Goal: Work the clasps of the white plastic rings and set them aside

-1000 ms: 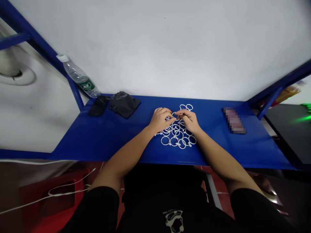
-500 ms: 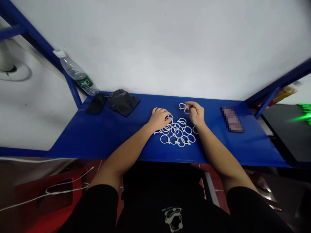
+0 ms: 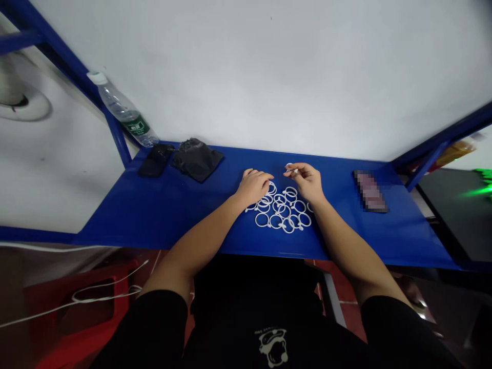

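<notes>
1. Your left hand point(image 3: 252, 188) lies palm down with loosely bent fingers at the upper left edge of the white rings point(image 3: 284, 205); you cannot tell whether it grips any.
2. Your right hand point(image 3: 310, 183) has thumb and fingers drawn narrow at a separate ring point(image 3: 289, 164), partly hidden beyond the pile; a firm pinch cannot be confirmed.
3. The piled rings overlap on the blue tabletop point(image 3: 154, 205), between your forearms, nearer you than your fingertips.
4. To your left, a dark pouch point(image 3: 198, 160) sits beside a flat black object point(image 3: 154, 161), near a tilted bottle point(image 3: 126, 115).
</notes>
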{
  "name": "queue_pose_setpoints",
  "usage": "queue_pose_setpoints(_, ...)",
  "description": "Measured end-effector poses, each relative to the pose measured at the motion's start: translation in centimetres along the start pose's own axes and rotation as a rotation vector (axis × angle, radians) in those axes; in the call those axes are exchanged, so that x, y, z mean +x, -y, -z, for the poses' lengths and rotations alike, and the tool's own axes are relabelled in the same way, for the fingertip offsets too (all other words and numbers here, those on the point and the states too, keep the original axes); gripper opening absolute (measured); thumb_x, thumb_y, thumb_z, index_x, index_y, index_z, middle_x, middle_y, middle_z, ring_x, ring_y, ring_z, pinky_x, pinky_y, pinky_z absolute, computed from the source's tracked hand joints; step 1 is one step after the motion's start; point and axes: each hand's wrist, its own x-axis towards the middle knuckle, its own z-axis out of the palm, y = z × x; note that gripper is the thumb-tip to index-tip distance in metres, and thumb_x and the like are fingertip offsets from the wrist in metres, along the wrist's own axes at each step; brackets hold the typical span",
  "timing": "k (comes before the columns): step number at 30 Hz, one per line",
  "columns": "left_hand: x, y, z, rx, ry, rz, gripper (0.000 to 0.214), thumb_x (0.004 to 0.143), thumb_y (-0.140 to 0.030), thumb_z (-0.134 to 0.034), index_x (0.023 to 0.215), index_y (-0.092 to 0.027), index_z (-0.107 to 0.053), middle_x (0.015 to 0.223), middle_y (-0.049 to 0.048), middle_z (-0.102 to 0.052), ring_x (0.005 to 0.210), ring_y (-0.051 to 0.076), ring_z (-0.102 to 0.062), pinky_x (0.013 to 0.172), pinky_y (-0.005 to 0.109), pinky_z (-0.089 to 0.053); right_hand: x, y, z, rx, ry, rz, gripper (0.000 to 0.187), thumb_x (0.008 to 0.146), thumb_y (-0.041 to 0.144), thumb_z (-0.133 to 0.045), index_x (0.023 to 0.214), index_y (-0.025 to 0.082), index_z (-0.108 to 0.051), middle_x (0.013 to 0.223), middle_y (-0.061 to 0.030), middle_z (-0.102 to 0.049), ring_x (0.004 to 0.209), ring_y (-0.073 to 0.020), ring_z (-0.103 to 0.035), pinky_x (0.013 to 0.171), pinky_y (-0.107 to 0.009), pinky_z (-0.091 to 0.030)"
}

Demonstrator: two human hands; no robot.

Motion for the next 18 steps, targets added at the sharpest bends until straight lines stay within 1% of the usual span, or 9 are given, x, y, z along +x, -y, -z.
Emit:
queue_pose_setpoints(4,0.2,-0.4,0.9,-0.018,-0.087,-0.015,0.029,0.109,-0.020,-0.056,0.133,-0.024,-0.073,0.112,0.0068,-0.082,0.110,0.027,-0.073,0.109,0.049,-0.050,-0.8,1.0,-0.9,0.011,0.127,0.028,0.026,0.099,0.048,-0.075,0.111,0.025,-0.075,0.114,-0.0086,-0.084,0.089,-0.0208,-0.082,0.088,-0.042,-0.068)
queue_pose_setpoints(6,0.3,-0.6,1.2,-0.046,-0.102,-0.034,0.029,0.111,-0.024,-0.058,0.137,-0.022,-0.071,0.103,0.0057,-0.081,0.105,0.026,-0.074,0.103,0.046,-0.052,-1.1,1.4,-1.2,0.006,0.147,0.067,0.025,0.100,0.048,-0.074,0.112,0.026,-0.075,0.118,-0.0088,-0.084,0.093,-0.0212,-0.081,0.092,-0.044,-0.067)
queue_pose_setpoints(8,0.3,-0.7,1.3,-0.074,-0.093,-0.052,0.030,0.111,-0.029,-0.062,0.139,-0.021,-0.070,0.088,0.0023,-0.078,0.094,0.024,-0.075,0.098,0.044,-0.054,-1.2,1.7,-1.5,0.017,0.149,0.091,0.023,0.100,0.047,-0.076,0.111,0.027,-0.074,0.120,-0.0081,-0.084,0.102,-0.0222,-0.081,0.101,-0.046,-0.065)
queue_pose_setpoints(11,0.2,-0.9,1.2,-0.102,-0.076,-0.071,0.032,0.110,-0.035,-0.067,0.139,-0.023,-0.070,0.074,-0.0026,-0.072,0.082,0.022,-0.073,0.094,0.041,-0.054,-1.4,2.1,-1.8,0.063,0.177,0.072,0.025,0.098,0.050,-0.079,0.111,0.029,-0.074,0.118,-0.0072,-0.084,0.112,-0.0243,-0.079,0.109,-0.050,-0.062)
queue_pose_setpoints(13,0.1,-1.0,1.0,-0.104,-0.061,-0.088,0.026,0.111,-0.037,-0.065,0.132,-0.025,-0.074,0.072,-0.0032,-0.070,0.079,0.020,-0.072,0.092,0.040,-0.053,-1.7,2.2,-2.0,0.074,0.220,0.050,0.029,0.099,0.054,-0.078,0.112,0.029,-0.073,0.120,-0.0072,-0.084,0.114,-0.0253,-0.079,0.108,-0.051,-0.063)
queue_pose_setpoints(15,0.1,-1.1,1.0,-0.091,-0.057,-0.113,0.022,0.112,-0.038,-0.061,0.114,-0.025,-0.078,0.072,-0.0019,-0.070,0.076,0.020,-0.071,0.089,0.039,-0.052,-1.9,2.4,-2.2,0.042,0.250,0.075,0.027,0.101,0.055,-0.075,0.114,0.031,-0.075,0.123,-0.0066,-0.083,0.116,-0.0254,-0.079,0.109,-0.051,-0.063)
queue_pose_setpoints(17,0.1,-1.2,1.1,-0.078,-0.078,-0.128,0.030,0.114,-0.040,-0.057,0.098,-0.024,-0.077,0.071,-0.0006,-0.070,0.076,0.020,-0.070,0.088,0.039,-0.051,-2.1,2.7,-2.3,-0.062,0.234,0.147,0.022,0.105,0.051,-0.071,0.116,0.033,-0.076,0.128,-0.0056,-0.082,0.121,-0.0256,-0.077,0.112,-0.053,-0.061)
queue_pose_setpoints(18,0.0,-1.2,1.2,-0.075,-0.094,-0.128,0.034,0.114,-0.041,-0.055,0.094,-0.024,-0.076,0.071,-0.0003,-0.070,0.076,0.020,-0.070,0.088,0.040,-0.051,-2.2,2.8,-2.3,-0.139,0.211,0.193,0.020,0.107,0.049,-0.069,0.118,0.034,-0.077,0.129,-0.0055,-0.081,0.123,-0.0261,-0.076,0.113,-0.053,-0.060)
